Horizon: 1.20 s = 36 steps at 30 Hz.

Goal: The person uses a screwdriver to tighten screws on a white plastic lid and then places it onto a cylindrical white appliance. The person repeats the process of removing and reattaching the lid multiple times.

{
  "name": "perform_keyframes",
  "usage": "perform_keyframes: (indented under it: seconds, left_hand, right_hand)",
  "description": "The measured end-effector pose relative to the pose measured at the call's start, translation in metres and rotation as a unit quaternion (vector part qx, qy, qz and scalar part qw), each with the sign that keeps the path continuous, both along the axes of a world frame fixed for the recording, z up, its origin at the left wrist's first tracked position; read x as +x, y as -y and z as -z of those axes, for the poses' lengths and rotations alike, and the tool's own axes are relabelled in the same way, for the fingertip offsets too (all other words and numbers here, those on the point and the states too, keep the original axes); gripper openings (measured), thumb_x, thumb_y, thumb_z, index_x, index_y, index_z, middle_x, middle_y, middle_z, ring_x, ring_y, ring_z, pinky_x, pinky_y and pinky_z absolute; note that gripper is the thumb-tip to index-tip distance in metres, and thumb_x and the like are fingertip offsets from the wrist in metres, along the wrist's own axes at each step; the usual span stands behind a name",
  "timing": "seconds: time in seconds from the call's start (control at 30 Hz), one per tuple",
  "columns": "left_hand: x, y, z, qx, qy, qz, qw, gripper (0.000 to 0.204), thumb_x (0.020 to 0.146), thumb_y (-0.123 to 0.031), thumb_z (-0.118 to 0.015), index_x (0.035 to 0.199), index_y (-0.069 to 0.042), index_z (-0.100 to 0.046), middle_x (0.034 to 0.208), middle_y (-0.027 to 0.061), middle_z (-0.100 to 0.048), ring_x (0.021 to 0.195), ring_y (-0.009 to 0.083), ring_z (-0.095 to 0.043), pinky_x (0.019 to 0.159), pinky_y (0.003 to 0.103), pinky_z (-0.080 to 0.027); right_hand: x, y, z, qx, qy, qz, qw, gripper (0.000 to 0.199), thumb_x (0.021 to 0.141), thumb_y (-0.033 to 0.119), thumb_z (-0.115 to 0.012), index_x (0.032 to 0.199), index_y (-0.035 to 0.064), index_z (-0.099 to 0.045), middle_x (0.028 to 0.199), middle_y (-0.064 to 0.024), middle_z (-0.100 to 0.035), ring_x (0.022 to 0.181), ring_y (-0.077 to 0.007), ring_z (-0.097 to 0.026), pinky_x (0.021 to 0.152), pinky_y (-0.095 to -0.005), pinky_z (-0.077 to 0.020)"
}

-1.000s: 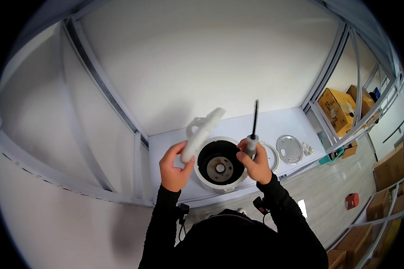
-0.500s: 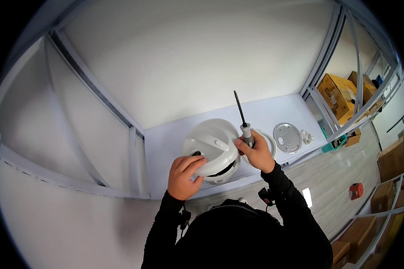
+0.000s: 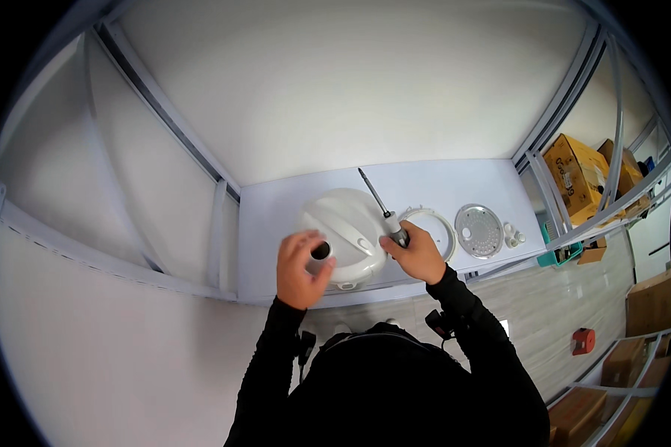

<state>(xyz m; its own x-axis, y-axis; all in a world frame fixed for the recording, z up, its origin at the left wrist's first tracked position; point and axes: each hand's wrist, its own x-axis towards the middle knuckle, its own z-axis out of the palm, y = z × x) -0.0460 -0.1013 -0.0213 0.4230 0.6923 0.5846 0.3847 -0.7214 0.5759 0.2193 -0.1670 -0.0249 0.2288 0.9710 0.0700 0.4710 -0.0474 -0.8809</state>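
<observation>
A white rice cooker [image 3: 348, 223] stands on the table with its domed lid down and a handle ridge across the top. A dark round opening [image 3: 321, 251] shows on the lid's left side. Beside that opening is my left hand [image 3: 298, 270], fingers and thumb apart, slightly blurred, holding nothing. My right hand [image 3: 419, 258] grips a screwdriver [image 3: 397, 232] by its grey handle, the shaft pointing up and left above the lid. To the right lie a white ring [image 3: 451, 231] and a round perforated metal plate [image 3: 478, 232].
Small white parts [image 3: 513, 235] lie near the right end of the white table [image 3: 276, 200]. Grey metal frame posts stand at both sides. Beyond are a yellow carton [image 3: 574, 175], a teal basket [image 3: 561, 255], a red object [image 3: 583, 341] on the floor and shelved boxes.
The lid has gone down and the dark gap at its front is closed. My left hand has lifted off the lid's edge. The screwdriver now leans further left.
</observation>
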Motion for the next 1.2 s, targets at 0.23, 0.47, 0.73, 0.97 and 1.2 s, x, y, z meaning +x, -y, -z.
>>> perform_keyframes:
  seconds: [0.23,0.47,0.73,0.97,1.2]
  left_hand:
    - [-0.006,-0.059,0.058,-0.235,0.146,-0.018,0.961,0.071,0.087,-0.013,-0.073,0.15,-0.002,-0.043,0.155,0.02,-0.041,0.141,0.0316,-0.043,0.115,0.043,-0.038]
    - [0.0,-0.077,0.063,-0.308,0.173,0.06,0.934,0.071,0.089,-0.009,-0.072,0.153,-0.006,-0.042,0.164,0.0206,-0.029,0.15,0.0297,-0.033,0.119,0.039,-0.033]
    - [0.0,-0.095,0.054,-0.307,0.128,0.078,0.94,0.065,0.087,-0.01,-0.073,0.148,-0.01,-0.051,0.162,0.0207,-0.031,0.149,0.031,-0.034,0.119,0.04,-0.033]
    - [-0.003,-0.086,0.061,-0.277,0.131,0.037,0.951,0.064,0.084,-0.014,-0.075,0.144,-0.007,-0.052,0.153,0.0195,-0.04,0.143,0.0327,-0.04,0.116,0.041,-0.036]
    - [-0.011,-0.048,0.032,-0.19,-0.002,-0.112,0.975,0.066,0.081,-0.023,-0.08,0.141,-0.01,-0.054,0.147,0.0209,-0.04,0.137,0.038,-0.04,0.113,0.048,-0.038]
  right_hand:
    - [0.002,-0.002,0.004,0.021,0.029,-0.012,0.999,0.038,0.089,0.032,-0.074,0.087,-0.0032,-0.062,0.062,-0.0179,-0.059,0.057,-0.0346,-0.059,0.056,-0.0419,-0.0449]
    - [0.006,0.0,0.022,0.095,0.077,0.015,0.992,0.04,0.089,0.033,-0.076,0.09,-0.004,-0.063,0.065,-0.0187,-0.06,0.059,-0.0362,-0.059,0.058,-0.0428,-0.0462]
    - [0.0,0.003,0.009,0.041,0.05,0.016,0.998,0.041,0.088,0.033,-0.077,0.093,-0.0047,-0.062,0.066,-0.019,-0.06,0.06,-0.0364,-0.059,0.058,-0.0433,-0.0471]
    - [-0.005,-0.009,0.011,0.054,0.044,0.047,0.996,0.04,0.088,0.033,-0.077,0.091,-0.0038,-0.062,0.064,-0.0189,-0.06,0.057,-0.0335,-0.059,0.056,-0.041,-0.046]
    - [0.001,-0.048,0.016,0.049,0.011,0.02,0.999,0.04,0.088,0.032,-0.078,0.097,-0.0039,-0.063,0.07,-0.0171,-0.063,0.059,-0.0287,-0.06,0.058,-0.0392,-0.0486]
